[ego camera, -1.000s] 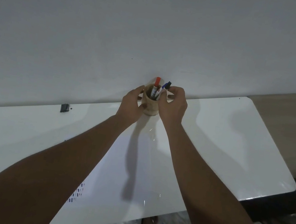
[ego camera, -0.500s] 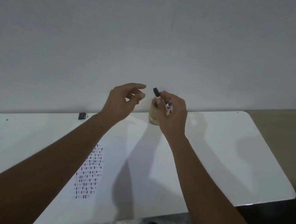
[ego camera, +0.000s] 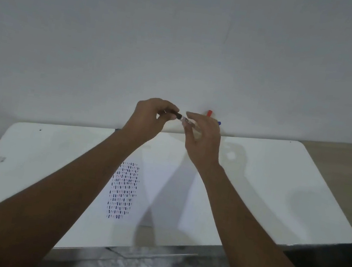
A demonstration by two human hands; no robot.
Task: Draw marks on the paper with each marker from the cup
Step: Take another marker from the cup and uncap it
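Both hands were up above the far edge of the table (ego camera: 275,194), and they had come together since half a second earlier, when the left hand (ego camera: 149,120) hung open and well apart from the right. Now the left hand's fingers were pinched shut on the black cap (ego camera: 174,114) of the marker (ego camera: 186,120), and the right hand (ego camera: 203,142) was closed around the marker's pale barrel, just beside the left. The marker lay nearly level between the two hands, cap end toward the left hand. Whether the cap was already loose from the barrel could not be told.

The cup itself was hidden behind the right hand, where a moment before its side had shown below the fingers. Only the red marker tip (ego camera: 209,113) and a blue marker tip (ego camera: 219,123) peeked out just past the right hand's knuckles, against the wall (ego camera: 184,43).

Below the left forearm, nearer the person than both hands, the paper (ego camera: 160,199) lay flat on the table with its block of short dark marks (ego camera: 123,190), more of it in sight than before.
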